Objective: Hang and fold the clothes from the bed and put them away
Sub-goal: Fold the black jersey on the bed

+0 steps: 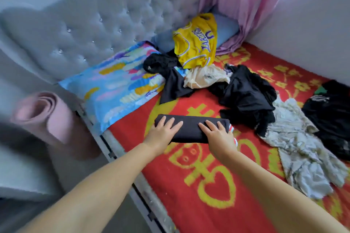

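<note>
Folded black garment (191,128) sits on the red blanket (208,185), my left hand (162,132) and right hand (217,134) flat on it, fingers straight, gripping nothing, probably pressing the fold flat.

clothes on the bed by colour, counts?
Black: 4, the folded black garment under the left hand and right hand, and 3 loose
Yellow jersey: 1
Cream: 1
Pale patterned: 1
Total: 7
</note>
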The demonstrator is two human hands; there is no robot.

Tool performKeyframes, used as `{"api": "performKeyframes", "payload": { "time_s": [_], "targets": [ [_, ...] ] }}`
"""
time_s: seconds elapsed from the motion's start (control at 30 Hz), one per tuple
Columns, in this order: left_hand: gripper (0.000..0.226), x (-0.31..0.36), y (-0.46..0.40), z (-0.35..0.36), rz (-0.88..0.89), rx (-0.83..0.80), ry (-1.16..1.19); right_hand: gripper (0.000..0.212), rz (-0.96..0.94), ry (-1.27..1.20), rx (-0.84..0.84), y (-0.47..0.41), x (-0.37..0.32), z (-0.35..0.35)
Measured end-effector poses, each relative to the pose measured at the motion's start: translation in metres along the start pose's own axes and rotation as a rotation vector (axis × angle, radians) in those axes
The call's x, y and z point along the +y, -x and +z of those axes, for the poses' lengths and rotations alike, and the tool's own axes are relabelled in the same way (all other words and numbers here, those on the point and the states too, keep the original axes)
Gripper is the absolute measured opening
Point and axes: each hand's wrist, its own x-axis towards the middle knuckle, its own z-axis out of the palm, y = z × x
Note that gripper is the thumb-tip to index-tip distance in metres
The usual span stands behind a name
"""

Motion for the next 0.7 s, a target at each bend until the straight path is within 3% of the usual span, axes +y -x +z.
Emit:
{"api": "performKeyframes", "payload": {
  "time_s": [0.3, 0.6, 0.7],
  "targets": [
    [0.086, -0.148, 0.194, -0.029, -0.409, 0.027, 0.064, 0.075, -0.398, 0.105, 0.064, 0.015, -0.222, -0.065],
    [0.081, -0.263, 0.477, 0.029, -0.725, -0.008, 0.085, 0.08, -0.737, 0.223, -0.005, 0.124, -0.496, -0.027],
    [0.088, -0.298, 0.583, 0.048, -0.838, -0.064, 0.085, 0.077, -0.865, 0.225, -0.029, 0.173, -0.595, -0.008]
  ]
}}
